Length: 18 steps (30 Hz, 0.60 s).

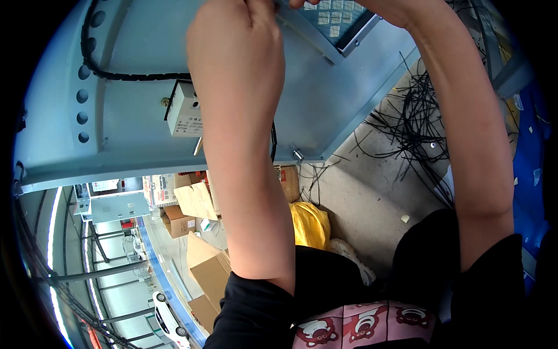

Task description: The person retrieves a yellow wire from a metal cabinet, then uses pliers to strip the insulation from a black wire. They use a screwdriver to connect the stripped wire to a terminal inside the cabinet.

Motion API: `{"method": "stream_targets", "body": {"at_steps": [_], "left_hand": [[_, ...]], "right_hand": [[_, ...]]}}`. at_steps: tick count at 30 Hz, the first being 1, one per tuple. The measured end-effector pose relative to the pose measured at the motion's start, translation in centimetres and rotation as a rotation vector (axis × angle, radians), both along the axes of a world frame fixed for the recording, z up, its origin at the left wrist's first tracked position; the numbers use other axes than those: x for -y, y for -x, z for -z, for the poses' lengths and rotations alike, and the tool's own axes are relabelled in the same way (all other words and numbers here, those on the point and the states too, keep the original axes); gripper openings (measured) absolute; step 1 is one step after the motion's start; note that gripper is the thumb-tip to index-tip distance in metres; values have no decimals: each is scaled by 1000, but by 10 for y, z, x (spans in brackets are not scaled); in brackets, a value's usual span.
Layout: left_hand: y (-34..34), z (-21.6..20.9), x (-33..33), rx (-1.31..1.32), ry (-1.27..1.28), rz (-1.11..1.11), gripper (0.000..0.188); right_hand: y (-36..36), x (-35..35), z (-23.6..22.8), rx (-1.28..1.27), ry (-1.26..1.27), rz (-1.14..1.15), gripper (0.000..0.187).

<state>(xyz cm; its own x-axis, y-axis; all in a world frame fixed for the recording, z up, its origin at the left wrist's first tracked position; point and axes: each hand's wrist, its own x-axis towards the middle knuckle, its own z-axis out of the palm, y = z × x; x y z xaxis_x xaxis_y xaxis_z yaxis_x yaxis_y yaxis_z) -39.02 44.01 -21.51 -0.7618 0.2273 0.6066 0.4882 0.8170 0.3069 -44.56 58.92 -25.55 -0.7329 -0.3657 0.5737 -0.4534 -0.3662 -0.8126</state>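
Note:
My left hand (pixel 235 32) reaches up to the top edge, over the light-blue metal cabinet panel (pixel 139 128). Its fingers are curled closed, and what they hold, if anything, is hidden. My right hand (pixel 392 10) is mostly cut off by the top edge; its wrist bends left toward the left hand, and its grip does not show. Between the arms lies a framed vent with a mesh (pixel 336 20). A white metal box (pixel 185 113) is mounted on the panel, partly behind my left forearm. A black sleeved cable (pixel 133 76) runs along the panel to its left.
Loose black wires (pixel 415 116) lie heaped on the floor at right, near a blue surface (pixel 532 168). Cardboard boxes (pixel 206 270) and a yellow bag (pixel 308 224) stand below the panel's edge. A short metal stud (pixel 298 155) sticks out there. A white car (pixel 168 320) is farther off.

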Motion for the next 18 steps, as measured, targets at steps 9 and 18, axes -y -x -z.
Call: {"method": "stream_targets", "body": {"at_steps": [9,18], "left_hand": [[19,23,15,-306,-108,178,8],[-10,-1,-4,-64,84,39,12]], "right_hand": [[-13,12,-19,196,4,114,24],[10,6,0,-83,-52,291,31]]}}
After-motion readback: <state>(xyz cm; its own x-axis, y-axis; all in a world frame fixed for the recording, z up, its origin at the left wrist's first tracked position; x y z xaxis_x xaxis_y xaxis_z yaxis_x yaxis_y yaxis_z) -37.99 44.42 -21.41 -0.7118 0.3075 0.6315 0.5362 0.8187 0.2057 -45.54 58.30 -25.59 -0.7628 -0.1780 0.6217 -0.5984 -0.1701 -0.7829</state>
